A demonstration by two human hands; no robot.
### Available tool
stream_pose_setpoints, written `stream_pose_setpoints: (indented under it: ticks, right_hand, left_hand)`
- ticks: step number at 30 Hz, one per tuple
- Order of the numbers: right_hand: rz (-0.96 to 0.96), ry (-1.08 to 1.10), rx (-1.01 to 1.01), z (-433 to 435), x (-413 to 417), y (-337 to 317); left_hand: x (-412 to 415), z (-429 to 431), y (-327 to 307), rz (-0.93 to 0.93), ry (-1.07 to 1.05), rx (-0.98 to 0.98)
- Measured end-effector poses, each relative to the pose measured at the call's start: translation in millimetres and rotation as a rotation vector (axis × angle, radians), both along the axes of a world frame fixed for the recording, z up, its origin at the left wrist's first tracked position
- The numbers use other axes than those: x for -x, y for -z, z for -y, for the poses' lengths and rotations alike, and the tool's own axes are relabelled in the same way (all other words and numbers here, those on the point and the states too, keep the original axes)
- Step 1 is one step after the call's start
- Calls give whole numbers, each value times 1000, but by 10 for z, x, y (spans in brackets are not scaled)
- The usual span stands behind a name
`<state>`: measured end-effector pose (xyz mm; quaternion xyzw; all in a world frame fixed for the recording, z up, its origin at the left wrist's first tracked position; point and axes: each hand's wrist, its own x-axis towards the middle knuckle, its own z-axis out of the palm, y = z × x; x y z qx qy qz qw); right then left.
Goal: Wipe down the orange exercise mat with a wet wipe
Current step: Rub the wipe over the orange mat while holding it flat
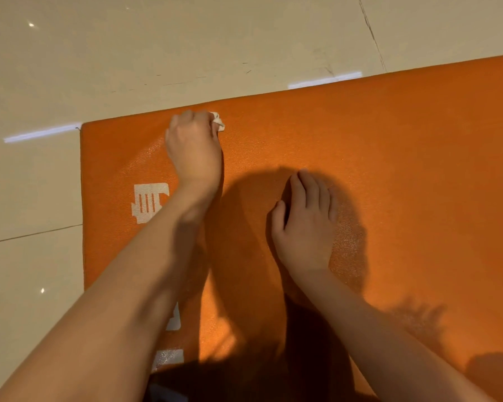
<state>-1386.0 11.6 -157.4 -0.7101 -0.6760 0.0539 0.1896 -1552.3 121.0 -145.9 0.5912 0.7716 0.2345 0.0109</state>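
Note:
The orange exercise mat (389,158) lies flat on the floor and fills most of the view. White printed marks run along its left side. My left hand (193,146) is near the mat's far edge, fingers curled round a crumpled white wet wipe (219,122) that pokes out to the right of the knuckles and touches the mat. My right hand (308,221) rests flat on the mat's middle with its fingers straight and together. A damp sheen shows on the mat beside each hand.
Glossy beige floor tiles (186,47) surround the mat beyond its far and left edges. The mat's far left corner (83,127) lies left of my left hand. Dark shadows of my head and arms fall across the mat's near part.

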Motion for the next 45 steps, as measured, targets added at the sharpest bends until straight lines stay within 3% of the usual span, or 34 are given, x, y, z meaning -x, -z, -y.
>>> stream_pose_setpoints:
  ticks: [7,12,20,24,30,33,36,40,42,45]
  right_hand:
    - [19,-3,-3,-21,-1,-6]
    - [32,-5,-4,-19,0,-2]
    - [10,-7,15,-22,0,-29]
    - [-9,-16,12,-20,-6,-29]
    - [-73,-25,5,-307,21,-177]
    - [-101,-192,-77,-888,162,-331]
    - [-72,-398,40,-1417,327,-368]
    - [116,-608,89,-1635,336,-197]
    - [104,-568,37,-1699,206,-154]
    - [30,-228,1,-1778,28,-175]
  left_hand:
    - [-227,-240,-54,43,187,-16]
    - [-402,-296,-97,97,200,-1]
    - [-262,79,-184,395,258,13]
    - [-139,572,-63,219,55,152]
    - [-182,591,28,104,6,183]
    - [-190,610,46,79,15,168]
    - [-184,610,66,57,18,164]
    - [-181,611,78,39,21,144]
    - [-185,609,78,34,22,142]
    - [-185,614,79,42,20,145]
